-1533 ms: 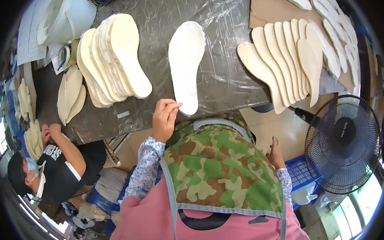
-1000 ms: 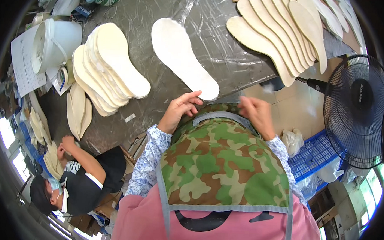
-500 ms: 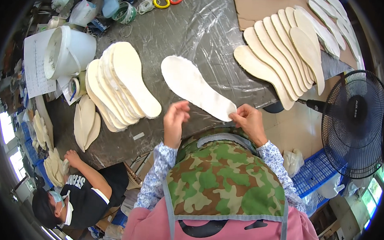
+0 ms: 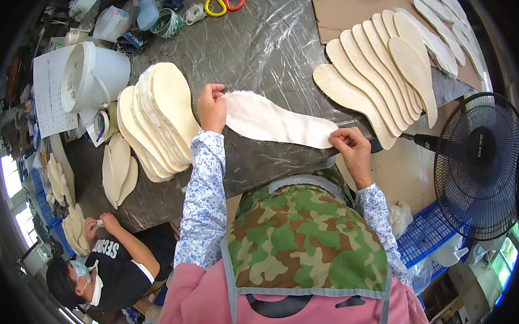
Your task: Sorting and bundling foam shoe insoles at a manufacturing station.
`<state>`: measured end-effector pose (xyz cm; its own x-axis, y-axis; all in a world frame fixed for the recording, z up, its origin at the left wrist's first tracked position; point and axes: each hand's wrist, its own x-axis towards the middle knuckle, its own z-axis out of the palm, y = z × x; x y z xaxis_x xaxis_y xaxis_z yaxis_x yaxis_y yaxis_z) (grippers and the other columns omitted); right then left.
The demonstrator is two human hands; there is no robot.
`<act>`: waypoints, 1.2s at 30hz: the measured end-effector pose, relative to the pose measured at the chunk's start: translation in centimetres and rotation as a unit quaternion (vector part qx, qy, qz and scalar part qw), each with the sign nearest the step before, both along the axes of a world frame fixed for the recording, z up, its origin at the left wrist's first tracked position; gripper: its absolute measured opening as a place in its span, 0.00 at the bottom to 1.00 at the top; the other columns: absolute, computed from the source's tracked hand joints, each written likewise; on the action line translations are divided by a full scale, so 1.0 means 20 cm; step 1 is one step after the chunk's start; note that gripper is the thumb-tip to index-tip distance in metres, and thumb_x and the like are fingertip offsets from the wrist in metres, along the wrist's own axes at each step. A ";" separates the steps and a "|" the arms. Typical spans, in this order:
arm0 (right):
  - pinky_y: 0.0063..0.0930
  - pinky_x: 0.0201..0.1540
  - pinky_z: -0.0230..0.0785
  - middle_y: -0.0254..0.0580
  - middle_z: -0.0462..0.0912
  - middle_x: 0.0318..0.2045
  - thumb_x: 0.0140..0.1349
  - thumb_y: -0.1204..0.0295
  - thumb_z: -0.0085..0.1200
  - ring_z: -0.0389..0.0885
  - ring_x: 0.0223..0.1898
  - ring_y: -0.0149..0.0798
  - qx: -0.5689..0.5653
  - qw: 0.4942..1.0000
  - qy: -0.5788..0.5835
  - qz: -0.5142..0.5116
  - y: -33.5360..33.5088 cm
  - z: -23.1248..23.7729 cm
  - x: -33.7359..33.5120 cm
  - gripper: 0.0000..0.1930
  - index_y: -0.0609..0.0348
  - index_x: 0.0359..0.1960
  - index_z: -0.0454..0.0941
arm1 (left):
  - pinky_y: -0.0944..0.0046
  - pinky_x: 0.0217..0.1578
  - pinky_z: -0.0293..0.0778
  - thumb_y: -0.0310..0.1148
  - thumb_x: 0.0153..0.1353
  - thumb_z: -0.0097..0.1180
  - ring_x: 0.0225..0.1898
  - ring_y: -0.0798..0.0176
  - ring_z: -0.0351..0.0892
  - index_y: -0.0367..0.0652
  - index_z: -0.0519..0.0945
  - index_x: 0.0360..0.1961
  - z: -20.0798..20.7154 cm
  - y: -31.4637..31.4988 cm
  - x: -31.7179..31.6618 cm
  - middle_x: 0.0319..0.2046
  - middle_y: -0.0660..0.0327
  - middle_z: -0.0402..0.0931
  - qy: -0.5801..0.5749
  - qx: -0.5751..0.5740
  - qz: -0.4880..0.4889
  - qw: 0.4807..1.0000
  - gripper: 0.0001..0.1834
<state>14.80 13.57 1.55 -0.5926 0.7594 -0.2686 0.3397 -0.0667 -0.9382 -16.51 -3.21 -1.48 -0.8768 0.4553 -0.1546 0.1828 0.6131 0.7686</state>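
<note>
We hold one white insole (image 4: 275,123) stretched between both hands, just above the plastic-covered bench (image 4: 259,40). Our left hand (image 4: 211,108) is closed on its wider end, toward the left; our right hand (image 4: 348,144) pinches the narrow end between thumb and fingers, at the near right edge of the bench. The piece lies nearly flat, running left to right.

We judge the step in hand to be handling a single insole taken from the supply, turning or straightening it. The next move calls for a steady grip at both ends, so the soft piece does not sag or fold, and a choice of where it goes.

Counted: one insole in our hands. To the left a fanned pile of cream insoles (image 4: 160,114), about six or seven, the edges too close to be sure. To the far right a fanned row of tan insoles (image 4: 379,69) on brown cardboard (image 4: 335,12), about eight, with more beyond it that we cannot count. One white bucket (image 4: 92,76) stands far left, and one black fan (image 4: 479,166) at the right.
</note>
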 end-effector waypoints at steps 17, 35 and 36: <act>0.24 0.27 0.67 0.37 0.76 0.26 0.54 0.77 0.62 0.75 0.23 0.33 0.204 0.975 -0.076 0.051 0.19 0.13 0.16 0.04 0.56 0.31 0.84 | 0.62 0.37 0.71 0.19 0.51 0.49 0.31 0.59 0.74 0.37 0.72 0.36 0.05 -0.05 0.24 0.31 0.56 0.72 0.022 -0.005 -0.093 0.995 0.10; 0.41 0.52 0.66 0.46 0.77 0.46 0.49 0.75 0.62 0.74 0.51 0.49 0.459 0.855 -0.161 -0.178 0.94 0.16 0.35 0.20 0.58 0.47 0.77 | 0.57 0.54 0.68 0.28 0.65 0.45 0.50 0.55 0.73 0.35 0.73 0.54 0.26 0.08 0.41 0.50 0.51 0.72 0.058 0.035 -0.054 0.996 0.17; 0.42 0.53 0.66 0.45 0.76 0.47 0.48 0.72 0.63 0.73 0.52 0.49 0.467 0.849 -0.177 -0.176 1.03 0.17 0.36 0.22 0.58 0.48 0.76 | 0.58 0.53 0.69 0.28 0.66 0.45 0.49 0.57 0.74 0.35 0.70 0.56 0.29 0.17 0.49 0.51 0.51 0.72 -0.065 0.130 -0.037 0.989 0.18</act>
<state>21.92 34.11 4.86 -0.2928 0.8527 0.4327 0.7248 0.4931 -0.4812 -6.73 0.21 4.31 -0.8200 0.5568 -0.1327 0.1096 0.3802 0.9184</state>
